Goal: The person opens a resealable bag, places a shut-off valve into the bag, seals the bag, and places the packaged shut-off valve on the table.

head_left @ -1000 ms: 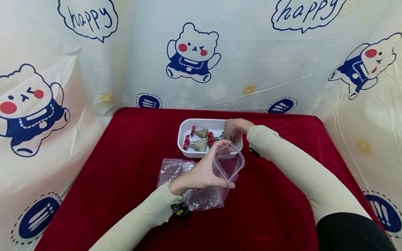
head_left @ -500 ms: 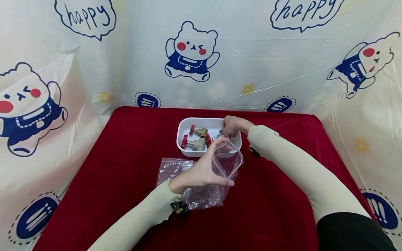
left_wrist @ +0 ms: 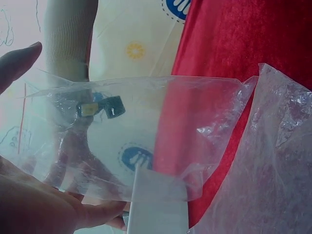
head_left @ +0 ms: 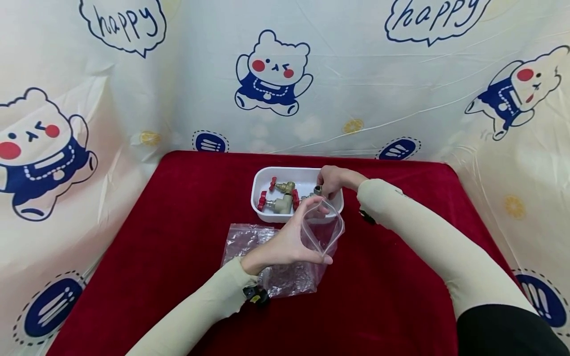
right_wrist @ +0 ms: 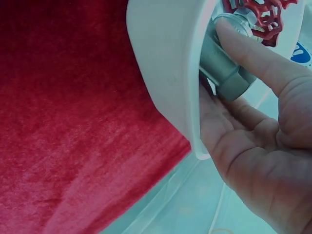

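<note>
My left hand (head_left: 285, 244) holds a clear zip bag (head_left: 325, 235), thumb and fingers spread wide round its gaping mouth. Through its film in the left wrist view, I see no contents in the bag (left_wrist: 161, 126). Over the right end of the white tray (head_left: 266, 215), my right hand (head_left: 335, 180) grips a grey metal valve (right_wrist: 226, 66). Its thumb lies on top of the valve body, the other fingers behind and below. A red handwheel (right_wrist: 268, 22) shows beyond the thumb. Left of this valve in the tray lie a brass valve (head_left: 286, 187) and a pale grey valve (head_left: 282, 204), both with red handwheels.
More clear plastic bags (head_left: 242, 240) lie flat on the red cloth (head_left: 187, 237), under and beside the left hand. A printed curtain (head_left: 338, 99) stands behind the table and along both sides.
Inside the tray, the gripped valve has turned so its open end shows by the right hand's fingers. The right forearm has shifted slightly right. The left hand and bag stay nearly still.
</note>
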A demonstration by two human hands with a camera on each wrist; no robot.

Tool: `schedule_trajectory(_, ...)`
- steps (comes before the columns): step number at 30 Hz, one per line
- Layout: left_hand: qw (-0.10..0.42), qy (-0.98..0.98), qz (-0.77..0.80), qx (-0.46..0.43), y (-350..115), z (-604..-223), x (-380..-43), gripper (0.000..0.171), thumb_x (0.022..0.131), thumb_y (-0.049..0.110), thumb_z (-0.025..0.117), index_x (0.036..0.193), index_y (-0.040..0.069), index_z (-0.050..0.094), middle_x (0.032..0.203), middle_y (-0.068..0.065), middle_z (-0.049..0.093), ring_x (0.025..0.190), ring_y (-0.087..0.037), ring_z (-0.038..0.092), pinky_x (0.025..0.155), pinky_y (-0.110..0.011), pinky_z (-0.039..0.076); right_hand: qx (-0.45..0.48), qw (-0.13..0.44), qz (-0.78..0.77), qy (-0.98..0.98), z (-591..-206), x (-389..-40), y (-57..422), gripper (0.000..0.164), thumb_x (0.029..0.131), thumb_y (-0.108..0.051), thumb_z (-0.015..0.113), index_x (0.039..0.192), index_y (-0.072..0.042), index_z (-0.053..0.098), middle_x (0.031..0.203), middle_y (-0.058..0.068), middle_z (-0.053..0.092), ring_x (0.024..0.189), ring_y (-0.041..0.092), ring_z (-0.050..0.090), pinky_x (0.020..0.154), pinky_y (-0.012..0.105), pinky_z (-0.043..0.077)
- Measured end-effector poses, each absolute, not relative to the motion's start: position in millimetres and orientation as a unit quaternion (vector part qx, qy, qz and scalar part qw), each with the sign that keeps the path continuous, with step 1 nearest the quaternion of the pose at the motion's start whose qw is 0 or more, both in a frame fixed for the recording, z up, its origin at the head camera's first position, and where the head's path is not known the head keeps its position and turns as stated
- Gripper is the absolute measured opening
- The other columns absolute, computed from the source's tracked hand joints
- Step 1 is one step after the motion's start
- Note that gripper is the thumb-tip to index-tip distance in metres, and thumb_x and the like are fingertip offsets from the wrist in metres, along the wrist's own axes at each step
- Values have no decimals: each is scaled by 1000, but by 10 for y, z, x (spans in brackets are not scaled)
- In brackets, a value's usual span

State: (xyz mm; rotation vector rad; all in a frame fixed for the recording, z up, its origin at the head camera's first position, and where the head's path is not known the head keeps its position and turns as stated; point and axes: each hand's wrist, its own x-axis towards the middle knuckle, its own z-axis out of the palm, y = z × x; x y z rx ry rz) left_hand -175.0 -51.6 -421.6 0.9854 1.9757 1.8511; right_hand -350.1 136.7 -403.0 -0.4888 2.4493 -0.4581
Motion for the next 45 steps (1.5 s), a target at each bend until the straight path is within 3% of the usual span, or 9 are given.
schedule_trajectory(3, 128, 679, 638, 340, -506, -4205, -1745, 114, 71, 5, 95, 159, 22, 24, 150, -17, 43, 145, -40, 40, 118, -57, 34, -197, 286, -177, 921, -4026, -3478, 1396, 19, 82, 7, 69, 100, 4, 71, 89, 11, 67, 71, 20, 69, 67, 31, 62)
schedule_trajectory(6, 124, 682, 635, 340, -496, -4198, -1745, 115, 71, 6, 95, 160, 18, 23, 150, -15, 44, 144, -40, 42, 117, -56, 36, -219, 266, -172, 923, -3998, -3464, 1408, 14, 83, 2, 72, 98, 1, 71, 86, 8, 66, 67, 19, 67, 62, 27, 60)
schedule_trajectory(13, 119, 696, 626, 332, -493, -4199, -1770, 121, 70, 8, 96, 164, 17, 21, 150, -15, 44, 144, -37, 43, 118, -57, 33, -278, 175, -165, 930, -3855, -3373, 1343, 17, 82, -14, 80, 91, -4, 70, 75, 1, 63, 68, 14, 53, 62, 27, 43)
schedule_trajectory(22, 119, 724, 602, 315, -494, -4188, -1752, 120, 73, 15, 95, 167, 16, 21, 156, -9, 44, 148, -17, 35, 124, -49, 23, -251, 119, -139, 950, -3757, -3190, 1295, 22, 83, -23, 82, 90, -9, 67, 75, 1, 63, 66, 16, 54, 58, 33, 44)
schedule_trajectory(29, 106, 713, 611, 327, -464, -4200, -1758, 115, 72, 9, 95, 164, 7, 26, 152, -19, 45, 144, -31, 41, 122, -53, 27, -241, 55, -129, 960, -3628, -3065, 1326, 27, 85, -33, 79, 87, -12, 63, 74, 1, 61, 66, 18, 54, 58, 34, 43)
schedule_trajectory(33, 98, 702, 624, 328, -449, -4210, -1783, 110, 71, 6, 95, 160, 8, 31, 149, -20, 47, 142, -37, 43, 121, -54, 29, -223, 30, -147, 963, -3455, -3033, 1343, 29, 86, -35, 78, 89, -10, 63, 74, 3, 61, 65, 20, 55, 57, 34, 44)
schedule_trajectory(45, 91, 708, 621, 323, -426, -4228, -1809, 108, 70, 5, 95, 158, 10, 31, 145, -19, 49, 139, -32, 46, 119, -52, 33, -169, -15, -180, 969, -2998, -2853, 1385, 30, 82, -37, 75, 79, -10, 62, 65, 3, 57, 61, 21, 54, 52, 33, 37)
